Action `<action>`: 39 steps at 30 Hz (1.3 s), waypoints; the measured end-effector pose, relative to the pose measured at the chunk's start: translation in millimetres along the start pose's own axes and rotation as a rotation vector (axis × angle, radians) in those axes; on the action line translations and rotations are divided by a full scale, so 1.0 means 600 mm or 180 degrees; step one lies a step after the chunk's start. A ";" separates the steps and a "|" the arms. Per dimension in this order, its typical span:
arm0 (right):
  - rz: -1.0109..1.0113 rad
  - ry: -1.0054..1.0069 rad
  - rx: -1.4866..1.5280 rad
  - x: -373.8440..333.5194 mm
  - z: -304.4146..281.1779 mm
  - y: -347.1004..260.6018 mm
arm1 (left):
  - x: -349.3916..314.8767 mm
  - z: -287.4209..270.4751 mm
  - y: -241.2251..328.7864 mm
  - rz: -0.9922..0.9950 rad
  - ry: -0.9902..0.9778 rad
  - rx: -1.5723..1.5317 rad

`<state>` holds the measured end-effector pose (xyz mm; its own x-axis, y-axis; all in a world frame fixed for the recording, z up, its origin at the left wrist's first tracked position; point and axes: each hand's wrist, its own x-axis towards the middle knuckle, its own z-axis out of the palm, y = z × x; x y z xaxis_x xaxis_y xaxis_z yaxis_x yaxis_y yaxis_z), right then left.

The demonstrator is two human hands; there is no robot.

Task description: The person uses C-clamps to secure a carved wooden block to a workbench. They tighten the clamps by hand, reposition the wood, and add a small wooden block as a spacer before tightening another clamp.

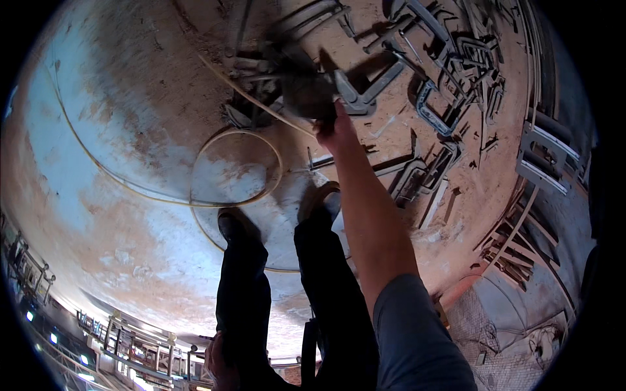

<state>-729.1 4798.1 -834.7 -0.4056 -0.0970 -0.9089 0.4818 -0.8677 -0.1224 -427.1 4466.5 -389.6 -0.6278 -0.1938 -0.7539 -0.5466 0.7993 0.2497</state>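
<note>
My right hand reaches down and forward, fingers closed on a dark, blocky object. Motion blurs that object, so its kind cannot be made out. Just right of it, an angled grey metal clamp lies on the dusty floor. Beneath and left of the held thing are more dark metal pieces, partly hidden. My left hand is low in the picture beside my left leg, its fingers mostly hidden. A thin dark thing shows by that hand; whether it is held is unclear.
Several metal clamps, one a blue C-clamp, lie scattered at the right. A yellowish hose loops around my feet. Farther right are a grey slotted metal part and a heap of metal bars.
</note>
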 end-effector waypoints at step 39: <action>-0.0951 0.1256 -0.2555 -0.913 0.223 0.020 | -0.553 -0.073 -0.359 -0.3171 0.1802 -0.2503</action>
<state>-605.0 4775.7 -284.9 -0.3771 0.3749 -0.8469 0.8511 -0.2204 -0.4766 -125.3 4333.9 -166.9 0.1730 -0.8392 -0.5155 -0.9380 -0.3001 0.1737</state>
